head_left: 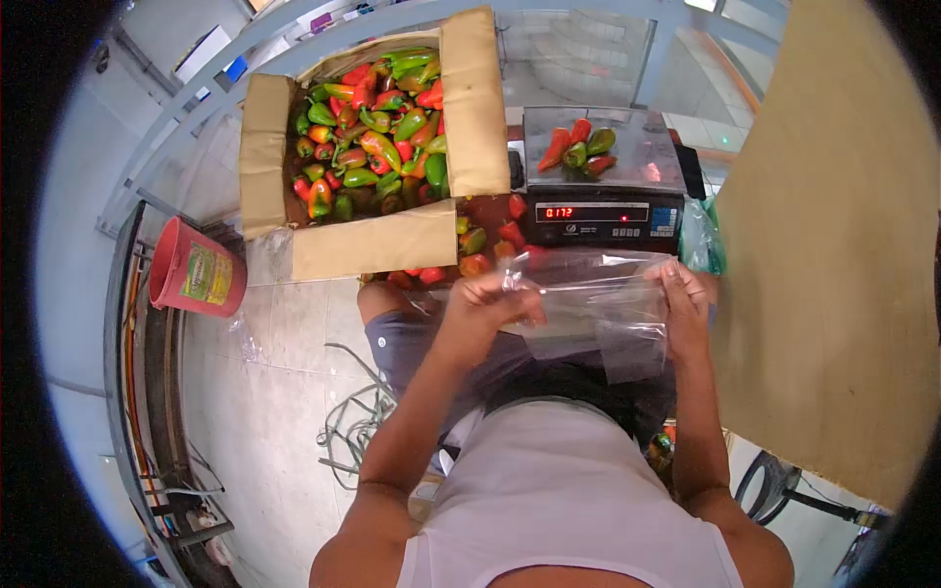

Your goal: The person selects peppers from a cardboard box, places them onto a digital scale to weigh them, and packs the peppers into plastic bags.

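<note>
I see the left grip point(490, 304) and right grip point(684, 286) pinching a thin, clear, creased plastic bag point(588, 304) between them, just below the black scale point(603, 211). Glossy peppers point(577, 149) rest on its metal plate. Left of it, an open cardboard box point(372, 240) holds red and green peppers, smooth and tapering.

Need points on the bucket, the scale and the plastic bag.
Bucket point(169, 267): head view, on its red side wall.
Scale point(647, 199): head view, on the front panel's top edge.
Plastic bag point(627, 338): head view, on the hanging clear sheet.
</note>
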Available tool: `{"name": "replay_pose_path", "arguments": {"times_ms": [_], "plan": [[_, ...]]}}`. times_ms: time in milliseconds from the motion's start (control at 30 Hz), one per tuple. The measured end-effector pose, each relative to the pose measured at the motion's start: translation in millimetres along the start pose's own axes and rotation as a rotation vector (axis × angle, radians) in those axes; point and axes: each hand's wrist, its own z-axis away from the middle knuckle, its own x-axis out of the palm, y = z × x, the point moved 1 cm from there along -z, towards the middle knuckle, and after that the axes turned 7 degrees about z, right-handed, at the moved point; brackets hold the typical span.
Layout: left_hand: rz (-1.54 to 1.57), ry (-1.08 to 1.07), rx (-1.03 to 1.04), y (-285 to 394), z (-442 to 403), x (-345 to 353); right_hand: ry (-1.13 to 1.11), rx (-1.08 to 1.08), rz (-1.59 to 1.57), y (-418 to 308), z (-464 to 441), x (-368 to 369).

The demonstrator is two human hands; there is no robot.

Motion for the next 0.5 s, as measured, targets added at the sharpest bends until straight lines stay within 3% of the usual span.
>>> {"name": "replay_pose_path", "arguments": {"times_ms": [67,167,300,333,433,500], "plan": [[0.226,0.111,-0.03,6,3,10,0.041,0.02,-0.046,2,6,4],[0.049,0.057,-0.114,-1,8,11,0.079,0.017,-0.065,13,6,3],[-0.046,0.08,0.05,-9,4,-2,0.165,0.041,-0.023,11,9,3],[-0.272,0.197,0.085,-7,2,-1,0.189,0.052,-0.019,8,8,3],[-0.512,0.471,0.619,-3,4,8,0.112,-0.033,-0.147,9,3,-1],[-0.477,0.236,0.434,3,11,19,0.138,-0.052,-0.103,5,3,6]]}}
